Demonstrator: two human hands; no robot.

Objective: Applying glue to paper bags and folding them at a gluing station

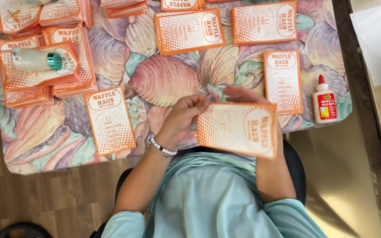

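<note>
I hold an orange-and-white printed card (239, 128) in front of my chest, above the near edge of the table. My left hand (182, 118) grips its left edge with the fingertips. My right hand (240, 94) is mostly hidden behind the card, only its fingers showing above the top edge; it seems to support the card from behind. A single like card (110, 120) lies flat to the left of my hands, and another (282, 81) lies to the right.
A shell-patterned cloth (164, 75) covers the table. Stacks of the same cards (45, 70) sit at far left, with a small pale bottle with a teal band (36, 60) on top. A white glue bottle (324, 101) stands at right. White paper sheets (378, 39) lie farther right.
</note>
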